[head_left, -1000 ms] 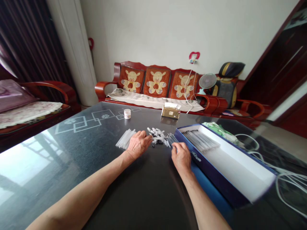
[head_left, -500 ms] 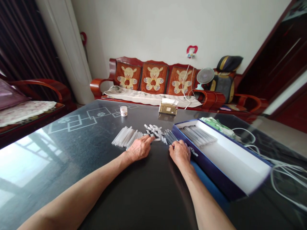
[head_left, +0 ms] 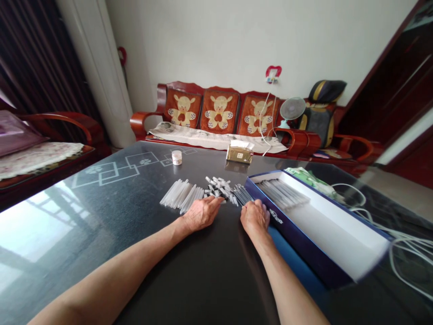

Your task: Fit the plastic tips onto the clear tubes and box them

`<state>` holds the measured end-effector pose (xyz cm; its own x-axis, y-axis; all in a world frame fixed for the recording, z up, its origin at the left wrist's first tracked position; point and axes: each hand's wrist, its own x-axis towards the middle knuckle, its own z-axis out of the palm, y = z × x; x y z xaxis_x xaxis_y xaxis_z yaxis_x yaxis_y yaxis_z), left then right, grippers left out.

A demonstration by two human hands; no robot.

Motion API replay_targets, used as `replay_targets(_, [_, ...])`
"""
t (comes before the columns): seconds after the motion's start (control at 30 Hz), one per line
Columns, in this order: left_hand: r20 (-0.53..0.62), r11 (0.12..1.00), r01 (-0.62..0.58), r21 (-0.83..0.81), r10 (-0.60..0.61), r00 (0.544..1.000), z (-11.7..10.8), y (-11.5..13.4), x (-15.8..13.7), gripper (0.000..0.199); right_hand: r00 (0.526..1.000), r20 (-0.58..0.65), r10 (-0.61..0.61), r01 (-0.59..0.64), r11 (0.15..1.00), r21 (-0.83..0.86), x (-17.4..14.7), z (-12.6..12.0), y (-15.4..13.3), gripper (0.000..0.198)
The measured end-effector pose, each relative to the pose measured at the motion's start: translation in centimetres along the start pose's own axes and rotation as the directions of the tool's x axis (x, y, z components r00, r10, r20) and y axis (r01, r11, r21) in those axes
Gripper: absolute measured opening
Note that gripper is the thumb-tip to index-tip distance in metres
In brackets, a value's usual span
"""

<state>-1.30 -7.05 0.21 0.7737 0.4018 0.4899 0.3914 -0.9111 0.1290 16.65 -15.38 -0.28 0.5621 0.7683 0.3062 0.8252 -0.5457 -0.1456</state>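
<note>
My left hand point(head_left: 204, 212) rests low over the near edge of a pile of small white and black pen caps point(head_left: 219, 184). Its fingers are bent and pressed together at the caps; what they pinch is hidden. Left of it lie rows of translucent pen barrels point(head_left: 179, 195). My right hand point(head_left: 254, 215) is closed at the near ends of a bunch of thin dark pen refills point(head_left: 242, 193), against the side of the blue box. Its fingertips are out of sight under the knuckles. Inside the long blue box point(head_left: 334, 225) a row of pens point(head_left: 284, 194) lies at the far end.
On the dark glossy table point(head_left: 135, 221) stand a small white jar point(head_left: 177, 157) and a tissue box point(head_left: 239, 153). A green-and-white bag point(head_left: 313, 183) and white cables point(head_left: 406, 246) lie beyond the blue box. A wooden sofa point(head_left: 219, 115) is behind.
My left hand has moved slightly right along the pile of caps, its fingers drawn closer together. The right hand stays by the refills. The whole view has shifted a little.
</note>
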Motion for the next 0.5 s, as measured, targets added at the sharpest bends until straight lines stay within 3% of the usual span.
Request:
replay_targets(0.13, [-0.020, 1.000, -0.002, -0.031, 0.001, 1.000, 0.3, 0.0, 0.0, 0.034, 0.995, -0.102, -0.004, 0.013, 0.996, 0.087, 0.4, -0.1, 0.4, 0.021])
replay_targets(0.23, [-0.017, 0.999, 0.003, -0.050, -0.004, 1.000, 0.3, 0.1, 0.0, 0.036, 0.977, -0.211, -0.010, 0.090, 0.923, 0.374, 0.6, -0.3, 0.5, 0.023])
replay_targets(0.37, [-0.021, 0.996, 0.039, -0.081, -0.041, 0.999, 0.2, 0.3, 0.0, 0.038, 0.966, -0.259, 0.006, 0.207, 0.582, 0.787, 0.2, -0.2, -0.3, 0.026])
replay_targets(0.5, [-0.064, 0.980, 0.088, -0.176, -0.100, 0.993, 0.4, 0.3, 0.2, 0.032, 0.992, -0.118, 0.044, 0.104, 0.243, 0.964, -0.6, -0.1, -1.5, 0.029])
